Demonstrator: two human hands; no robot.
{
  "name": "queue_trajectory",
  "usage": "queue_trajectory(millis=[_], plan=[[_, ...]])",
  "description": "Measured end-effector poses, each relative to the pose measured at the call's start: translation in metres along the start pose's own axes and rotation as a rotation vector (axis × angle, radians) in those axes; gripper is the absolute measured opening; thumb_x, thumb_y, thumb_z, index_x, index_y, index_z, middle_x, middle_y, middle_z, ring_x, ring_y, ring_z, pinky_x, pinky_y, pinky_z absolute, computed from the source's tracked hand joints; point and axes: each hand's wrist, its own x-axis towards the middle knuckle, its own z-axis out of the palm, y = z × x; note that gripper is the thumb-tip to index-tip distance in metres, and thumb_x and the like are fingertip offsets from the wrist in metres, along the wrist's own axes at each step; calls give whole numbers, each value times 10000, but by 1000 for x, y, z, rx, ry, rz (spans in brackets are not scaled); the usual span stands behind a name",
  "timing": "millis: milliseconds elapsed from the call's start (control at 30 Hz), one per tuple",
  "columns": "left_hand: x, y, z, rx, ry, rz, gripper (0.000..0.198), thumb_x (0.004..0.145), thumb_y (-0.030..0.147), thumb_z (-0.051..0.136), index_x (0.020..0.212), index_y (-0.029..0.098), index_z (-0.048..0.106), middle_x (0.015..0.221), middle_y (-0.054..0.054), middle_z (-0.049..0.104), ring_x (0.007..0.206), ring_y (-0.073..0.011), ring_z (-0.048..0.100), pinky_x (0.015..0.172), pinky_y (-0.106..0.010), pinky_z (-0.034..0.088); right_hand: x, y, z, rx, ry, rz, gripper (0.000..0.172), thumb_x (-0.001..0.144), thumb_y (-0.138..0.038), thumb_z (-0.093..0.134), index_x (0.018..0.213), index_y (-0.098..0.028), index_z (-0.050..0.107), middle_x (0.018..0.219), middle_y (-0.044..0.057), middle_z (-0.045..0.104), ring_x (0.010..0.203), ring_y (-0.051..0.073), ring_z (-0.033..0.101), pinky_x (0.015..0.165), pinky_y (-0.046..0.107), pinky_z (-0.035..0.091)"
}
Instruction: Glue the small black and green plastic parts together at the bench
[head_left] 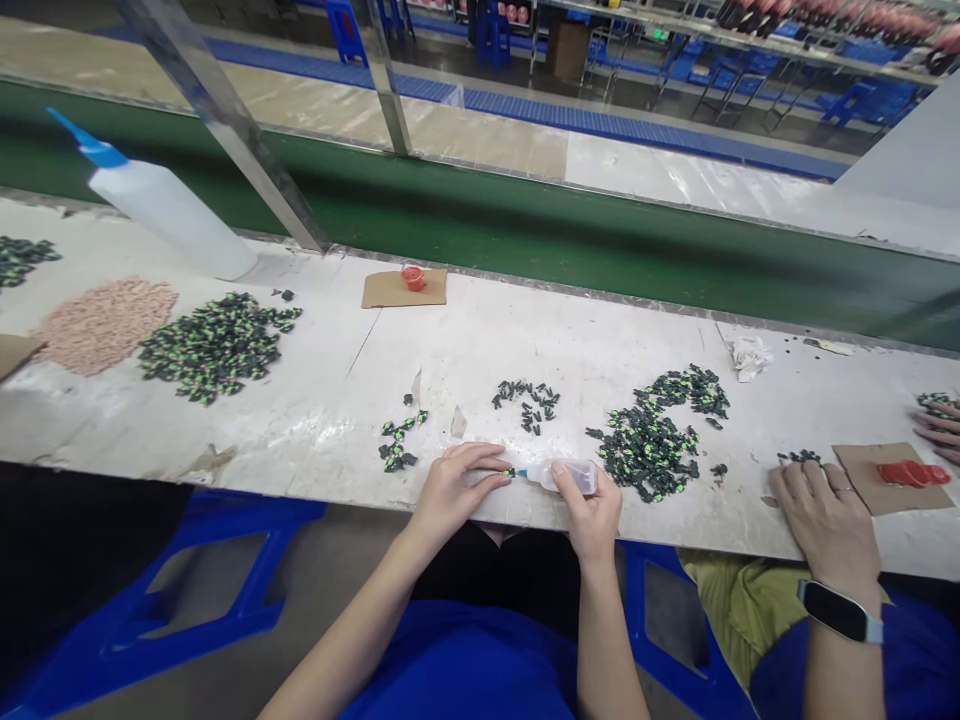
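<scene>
Between the fingertips of my left hand (459,485) is a small black part with green dots (510,472), pinched at its edge. My right hand (592,505) grips a small clear squeeze bottle (576,475) lying sideways. Its blue nozzle tip (523,473) points left and meets or almost meets the black part; I cannot tell which. Beyond my hands lies a loose cluster of small black pieces (534,400). Left of them is a little group of black-and-green parts (399,440). A larger heap of such parts (651,445) spreads to the right of my right hand.
On the left stand a tall white bottle (169,210) with a blue nozzle, a pink heap (109,325) and a black-green pile (217,345). A red cup (412,278) sits on cardboard (386,290). At right is a co-worker's hand (829,515). A green conveyor belt (480,205) runs behind.
</scene>
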Motion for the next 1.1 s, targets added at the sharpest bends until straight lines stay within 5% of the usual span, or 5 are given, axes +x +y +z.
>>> queue_trajectory(millis=[300,700,1100], plan=[[0,-2,0,-7,2,7,225,742,229,754,954,213,682,821,-29,776,976,-264,696,983,-480,463,0,-8,2,-18,46,36,148,773,-357,659,643,-289,638,592,39,641,614,238,614,508,358,474],[-1,-4,2,-10,27,42,212,746,250,750,945,216,686,798,-24,774,950,-253,707,967,-447,485,3,-51,14,-42,62,117,313,740,-416,679,571,-169,587,515,-24,527,509,122,464,478,240,378],[-1,-6,2,-8,23,35,193,758,268,743,935,216,687,822,-28,771,949,-252,708,968,-435,486,1,-49,14,33,111,136,325,730,-394,695,553,-172,537,510,-43,490,498,106,441,473,227,359]])
